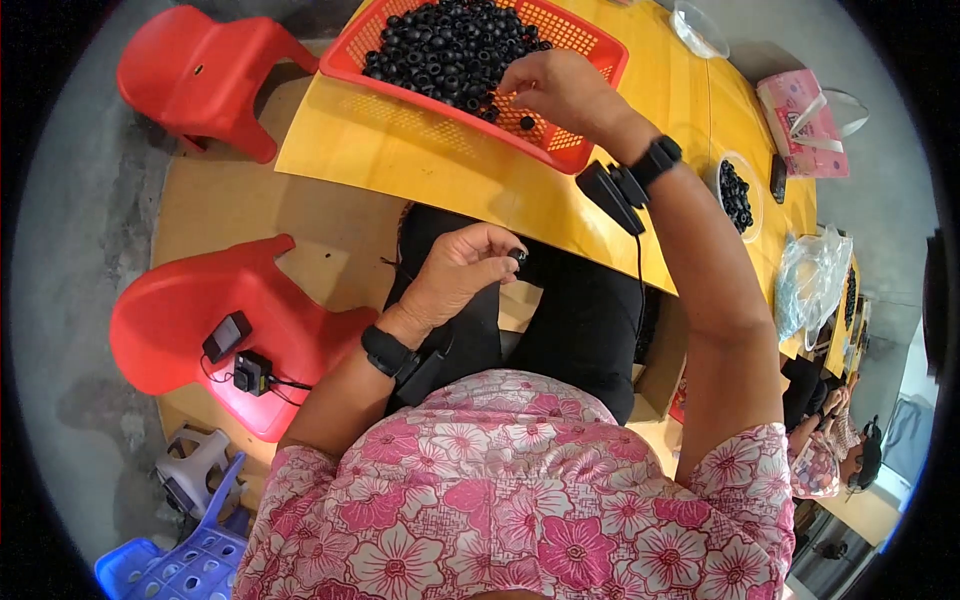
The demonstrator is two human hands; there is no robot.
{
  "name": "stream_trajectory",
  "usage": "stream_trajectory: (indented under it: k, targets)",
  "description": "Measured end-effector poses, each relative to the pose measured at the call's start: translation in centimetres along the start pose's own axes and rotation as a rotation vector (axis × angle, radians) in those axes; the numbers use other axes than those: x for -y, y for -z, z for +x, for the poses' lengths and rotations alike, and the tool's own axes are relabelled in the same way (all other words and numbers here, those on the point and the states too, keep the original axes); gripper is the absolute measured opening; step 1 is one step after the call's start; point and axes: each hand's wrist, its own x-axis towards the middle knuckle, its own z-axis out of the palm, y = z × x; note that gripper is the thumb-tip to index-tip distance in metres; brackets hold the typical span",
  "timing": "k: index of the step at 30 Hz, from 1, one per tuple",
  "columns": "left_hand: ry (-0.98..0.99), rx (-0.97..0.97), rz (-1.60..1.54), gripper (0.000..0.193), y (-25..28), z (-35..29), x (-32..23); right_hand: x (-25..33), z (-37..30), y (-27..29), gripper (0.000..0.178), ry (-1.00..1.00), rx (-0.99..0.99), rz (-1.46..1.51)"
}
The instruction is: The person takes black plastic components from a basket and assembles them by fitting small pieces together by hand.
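Observation:
Above my lap, my left hand [455, 272] pinches a small round black piece [518, 256] between thumb and fingertips. The piece looks like a bead or ring; its exact kind is too small to tell. My right hand [565, 92] is over the right part of a red plastic basket [460, 112], its fingers bent together at the edge of a heap of similar black pieces [450, 50]. Whatever those fingertips hold, if anything, is hidden. One loose black piece [527, 123] lies in the basket just below this hand.
The basket stands on a yellow table [390, 150]. To the right are a tub of black pieces [737, 195], a clear plastic bag [815, 280] and a pink bag [803, 120]. Red chairs [200, 70] stand at left; other people [825, 430] sit far right.

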Motion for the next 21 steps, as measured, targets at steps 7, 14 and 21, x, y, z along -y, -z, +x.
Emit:
stream_trajectory:
  k: [7,14,21]
  targets:
    - [0.041,-0.016,0.017,0.017,-0.2,-0.2,-0.6,-0.1,1.7,-2.8,0.021,-0.075,0.184,-0.111]
    - [0.020,-0.006,0.033,0.015,-0.3,-0.1,-0.3,0.1,2.2,-3.0,0.022,-0.027,0.174,-0.147]
    - [0.028,0.006,0.077,0.016,-0.7,-0.2,-0.5,-1.1,2.2,-3.5,0.023,0.084,0.129,-0.247]
